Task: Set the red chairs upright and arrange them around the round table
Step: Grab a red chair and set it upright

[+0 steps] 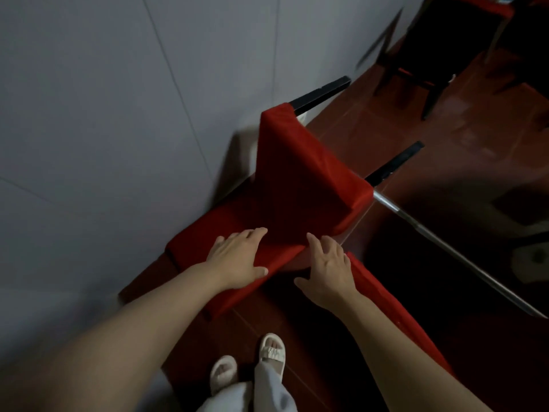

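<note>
Red chair (297, 185) lies tipped, legs toward 1 o'clock, backrest toward 7. Left hand (237, 260) rests flat on the backrest, fingers straight; right hand (326, 272), fingers spread, hovers beside.

No legible text, labels, brand marks, numbers or signs found on any surface in view. Red fabric, wall panels and floor bear no readable markings. Far background too dark and blurred to assess.

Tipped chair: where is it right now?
Head view, centre: the tipped chair lies on the floor by the wall, left hand on it.
</note>
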Available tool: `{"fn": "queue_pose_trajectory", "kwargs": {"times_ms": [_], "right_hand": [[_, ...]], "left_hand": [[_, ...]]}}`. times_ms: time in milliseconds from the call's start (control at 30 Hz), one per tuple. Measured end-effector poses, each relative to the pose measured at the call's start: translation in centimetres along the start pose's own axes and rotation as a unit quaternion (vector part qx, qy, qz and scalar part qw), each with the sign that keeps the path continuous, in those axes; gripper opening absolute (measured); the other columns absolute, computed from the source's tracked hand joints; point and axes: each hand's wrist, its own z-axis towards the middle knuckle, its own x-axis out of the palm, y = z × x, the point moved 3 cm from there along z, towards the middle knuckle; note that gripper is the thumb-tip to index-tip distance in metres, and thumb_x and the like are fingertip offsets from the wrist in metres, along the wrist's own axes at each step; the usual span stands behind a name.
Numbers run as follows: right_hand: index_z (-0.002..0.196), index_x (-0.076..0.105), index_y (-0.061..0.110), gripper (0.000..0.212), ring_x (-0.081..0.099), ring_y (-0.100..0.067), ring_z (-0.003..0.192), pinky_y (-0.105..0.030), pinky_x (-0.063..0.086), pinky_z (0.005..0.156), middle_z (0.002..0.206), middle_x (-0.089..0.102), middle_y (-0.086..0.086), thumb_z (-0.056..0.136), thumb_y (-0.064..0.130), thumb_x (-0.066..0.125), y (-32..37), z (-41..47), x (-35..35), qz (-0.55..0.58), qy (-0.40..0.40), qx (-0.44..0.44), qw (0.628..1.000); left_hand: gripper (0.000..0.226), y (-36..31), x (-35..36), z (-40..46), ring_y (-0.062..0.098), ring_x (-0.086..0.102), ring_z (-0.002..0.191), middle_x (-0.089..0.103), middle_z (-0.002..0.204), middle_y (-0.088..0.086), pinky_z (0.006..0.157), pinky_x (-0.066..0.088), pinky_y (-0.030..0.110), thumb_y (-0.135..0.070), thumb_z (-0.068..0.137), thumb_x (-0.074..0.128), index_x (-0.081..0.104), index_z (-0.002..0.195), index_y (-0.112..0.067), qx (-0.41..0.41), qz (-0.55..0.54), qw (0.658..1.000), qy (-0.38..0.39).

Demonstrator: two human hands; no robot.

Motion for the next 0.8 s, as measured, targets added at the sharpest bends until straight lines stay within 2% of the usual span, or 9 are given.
{"fn": "queue_pose_trajectory", "kwargs": {"times_ms": [367,533,667,733,800], "right_hand": [[0.152,0.006,0.022,0.094,0.013,-0.027,0.143,-0.047,0.017,0.117,0.154,0.015,-0.011,0.083,0.036,0.067,5.9,3.2,13.9,-0.053,0.069,-0.043,0.995],[0.153,0.003,0.023,0.095,0.008,-0.027,0.144,-0.048,0.008,0.119,0.154,0.014,-0.01,0.083,0.046,0.063,6.9,5.9,22.7,-0.086,0.092,-0.078,0.989],[0.153,0.004,0.021,0.088,0.007,-0.029,0.145,-0.049,0.006,0.117,0.155,0.012,-0.013,0.086,0.056,0.049,6.3,9.8,30.4,-0.089,0.092,-0.105,0.986],[0.153,0.004,0.02,0.079,0.005,-0.03,0.145,-0.05,0.007,0.118,0.156,0.01,-0.015,0.087,0.046,0.039,5.8,11.7,34.5,-0.095,0.095,-0.12,0.984],[0.153,0.002,0.02,0.075,0.003,-0.031,0.145,-0.05,0.007,0.118,0.157,0.006,-0.017,0.089,0.034,0.038,5.2,13.2,37.6,-0.1,0.098,-0.132,0.981]], "left_hand": [[0.088,13.9,9.4,0.7,0.021,0.028,0.14,0.024,0.156,-0.002,0.112,0.026,0.044,-0.038,0.085,0.068,0.01,0.151,-0.029,-0.036,-0.018,0.999,0.008],[0.089,20.0,16.7,1.8,0.021,0.027,0.141,0.023,0.156,-0.001,0.113,0.024,0.045,-0.039,0.085,0.067,0.008,0.151,-0.029,-0.074,-0.004,0.997,0.019],[0.091,24.2,23.9,4.9,0.021,0.026,0.141,0.022,0.156,0.0,0.113,0.021,0.045,-0.037,0.085,0.068,0.007,0.151,-0.03,-0.099,-0.003,0.995,0.018],[0.092,26.2,27.6,6.4,0.021,0.025,0.141,0.021,0.156,0.0,0.114,0.019,0.046,-0.036,0.084,0.069,0.006,0.151,-0.03,-0.106,-0.006,0.994,0.013],[0.092,27.9,30.4,7.7,0.021,0.024,0.141,0.02,0.157,0.0,0.114,0.018,0.046,-0.036,0.084,0.069,0.006,0.151,-0.03,-0.103,0.006,0.995,0.009]]}}
